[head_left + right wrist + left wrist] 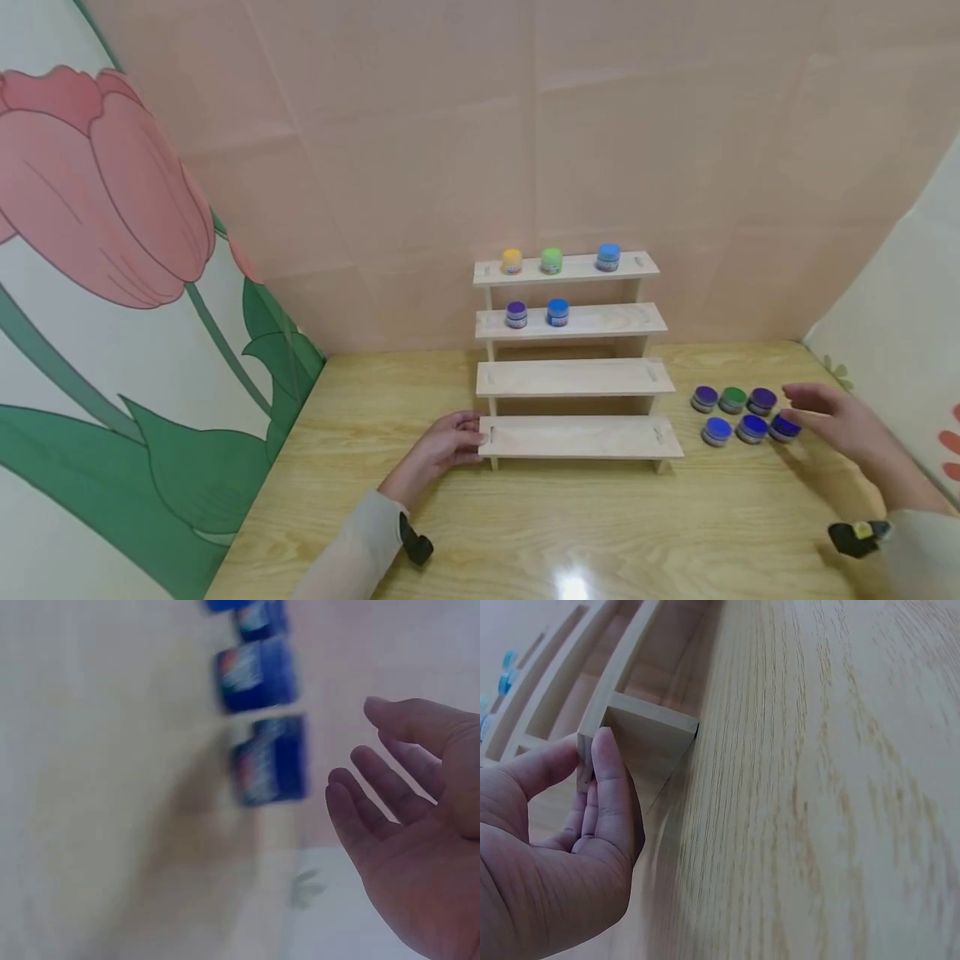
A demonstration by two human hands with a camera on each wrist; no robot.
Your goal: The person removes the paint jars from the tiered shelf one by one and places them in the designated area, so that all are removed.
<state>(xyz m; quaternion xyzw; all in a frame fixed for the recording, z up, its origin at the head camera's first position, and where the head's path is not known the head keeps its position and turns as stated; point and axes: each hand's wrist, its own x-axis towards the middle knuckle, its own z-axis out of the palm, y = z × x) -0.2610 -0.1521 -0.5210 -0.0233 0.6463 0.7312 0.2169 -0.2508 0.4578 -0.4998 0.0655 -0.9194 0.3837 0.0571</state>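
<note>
Your left sleeve (352,546) and right sleeve (926,550) are reaching in from the bottom edge, each with a black wrist attachment showing beside its cuff. Your left hand (441,446) is pinching the left end of the lowest board (581,437) between thumb and fingers. That board is belonging to a four-tier wooden display rack (573,377), which is standing upright on the wood-grain tabletop (525,517).

Your right hand (840,417) is hovering beside the table jars with its fingers loosely spread, holding nothing. Its nearest neighbour is the dark-blue-lidded jar (785,427), at the right end of the front row. Two blue-lidded jars, (717,431) and (752,428), are standing left of it. Behind them, a green-lidded jar (732,400) is sitting between two purple-lidded jars, (705,398) and (762,402). The right wrist view is blurring the jars, but your fingers seem to be staying clear of them.

On the rack's top tier, yellow (512,262), light green (551,261) and light blue (608,257) jars are standing left to right. On the second tier, a purple-topped jar (516,315) is standing left of a blue-topped jar (557,312).
</note>
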